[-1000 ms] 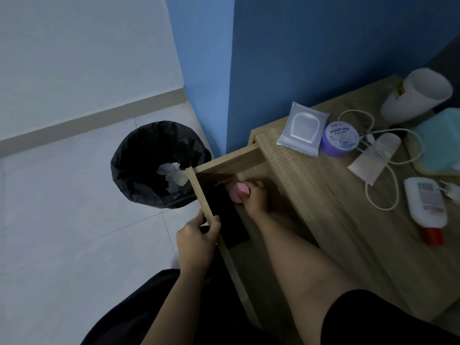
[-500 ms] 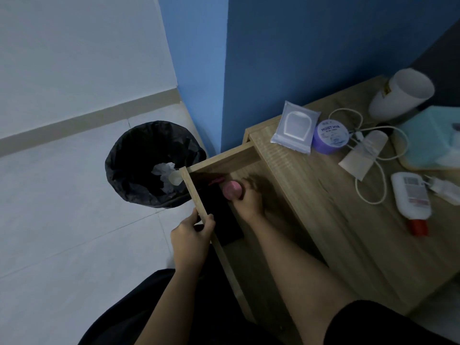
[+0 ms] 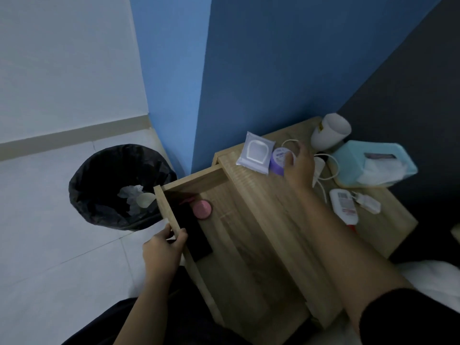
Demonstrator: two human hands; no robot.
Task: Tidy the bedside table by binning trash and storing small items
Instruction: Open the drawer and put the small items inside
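Observation:
My left hand [image 3: 163, 249] grips the front panel of the open wooden drawer [image 3: 171, 215]. Inside the drawer lie a pink round container [image 3: 201, 209] and a flat black item [image 3: 193, 235]. My right hand [image 3: 297, 165] is up over the bedside table [image 3: 273, 202], its fingers spread above the purple round jar [image 3: 278, 160] and touching its right side. A white wipes pack [image 3: 256, 151] lies just left of the jar. The hand hides part of a white cable [image 3: 328, 170].
A black-lined bin [image 3: 119, 188] with crumpled trash stands on the floor left of the drawer. On the table sit a white cup [image 3: 328, 131], a teal tissue box [image 3: 373, 163], a white bottle with a red cap [image 3: 344, 206] and a small charger plug [image 3: 368, 202]. Blue walls rise behind.
My right hand let go of the pink container in the drawer and rose to the purple jar on the table top. My left hand stayed on the drawer front.

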